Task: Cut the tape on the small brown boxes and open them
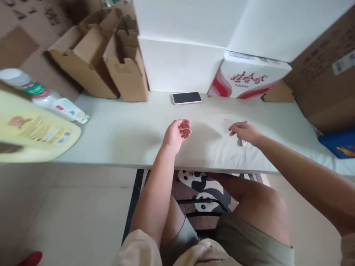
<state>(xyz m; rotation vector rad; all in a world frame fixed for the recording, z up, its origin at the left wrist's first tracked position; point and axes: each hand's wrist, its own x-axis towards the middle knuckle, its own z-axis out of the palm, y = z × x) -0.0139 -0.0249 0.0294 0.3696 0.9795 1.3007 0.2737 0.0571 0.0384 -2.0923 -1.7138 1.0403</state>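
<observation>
Above the pale cloth-covered table, my left hand [176, 135] is raised with its fingers loosely curled and apart, and nothing lies between them. My right hand [244, 132] hangs over the cloth to the right, palm down, its fingertips pointing left. Whether its fingers pinch anything is too small to make out. A small whitish object [243, 143] shows just below that hand, partly hidden by it. Behind my left hand a phone with a dark screen [187, 98] lies flat on the cloth.
Cardboard holders [127, 75] and a white-and-red box [246, 79] stand along the back. At the left are a large yellow bottle [41, 129] and a clear bottle [46, 96]. A blue packet [340, 143] lies at the right edge. The table's front edge [111, 163] runs before my knees.
</observation>
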